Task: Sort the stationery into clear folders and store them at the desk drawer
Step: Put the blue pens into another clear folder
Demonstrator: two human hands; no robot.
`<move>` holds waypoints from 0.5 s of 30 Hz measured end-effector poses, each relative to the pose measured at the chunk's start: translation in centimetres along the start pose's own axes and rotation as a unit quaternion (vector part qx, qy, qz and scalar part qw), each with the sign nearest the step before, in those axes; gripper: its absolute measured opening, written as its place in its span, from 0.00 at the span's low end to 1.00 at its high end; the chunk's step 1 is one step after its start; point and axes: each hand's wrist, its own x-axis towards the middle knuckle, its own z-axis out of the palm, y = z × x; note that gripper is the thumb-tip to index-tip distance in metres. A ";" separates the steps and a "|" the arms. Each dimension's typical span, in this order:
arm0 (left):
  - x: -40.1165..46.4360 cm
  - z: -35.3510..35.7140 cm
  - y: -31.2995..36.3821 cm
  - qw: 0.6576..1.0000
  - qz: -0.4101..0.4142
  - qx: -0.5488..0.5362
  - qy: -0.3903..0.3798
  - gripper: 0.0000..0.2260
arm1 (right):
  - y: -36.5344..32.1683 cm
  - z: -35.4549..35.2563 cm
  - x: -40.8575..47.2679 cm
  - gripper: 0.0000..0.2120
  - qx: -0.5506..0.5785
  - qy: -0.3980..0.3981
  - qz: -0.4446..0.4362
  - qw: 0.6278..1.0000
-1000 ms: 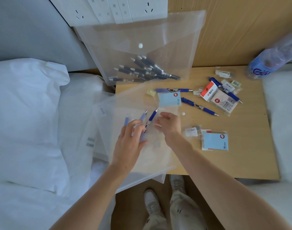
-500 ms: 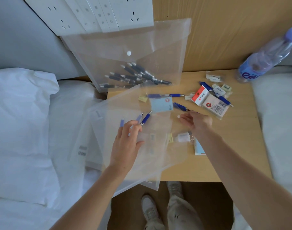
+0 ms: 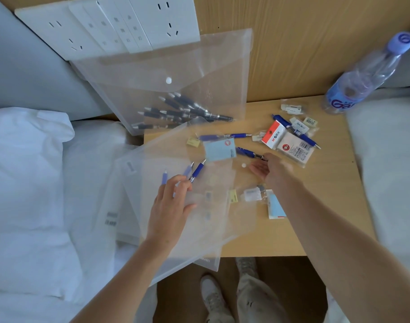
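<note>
My left hand (image 3: 173, 203) holds a clear folder (image 3: 211, 220) that overhangs the desk's front left corner. Its fingers lie over three blue pens (image 3: 195, 171) inside the folder. My right hand (image 3: 269, 170) is open beyond the folder's flap, fingertips at the tip of a loose blue pen (image 3: 247, 152) on the desk (image 3: 327, 206). A second clear folder (image 3: 176, 89) leans on the wall with several black pens (image 3: 183, 113) inside. Two more blue pens (image 3: 225, 137) (image 3: 299, 134) lie on the desk.
Eraser packs (image 3: 290, 145), blue sticky-note pads (image 3: 220, 150) (image 3: 276, 206), yellow notes (image 3: 233, 196) and small packets (image 3: 253, 194) are scattered on the desk. A water bottle (image 3: 362, 78) stands back right. Spare folders (image 3: 120, 206) lie on the bed beside a pillow (image 3: 24, 183).
My right hand left the folder's mouth and moved right and away to the loose blue pen. My left hand keeps holding the folder.
</note>
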 end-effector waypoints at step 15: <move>-0.6 -0.5 0.9 1.000 0.005 -0.003 0.009 0.29 | -0.3 -2.3 -8.0 0.04 -0.109 -0.039 -0.356 0.927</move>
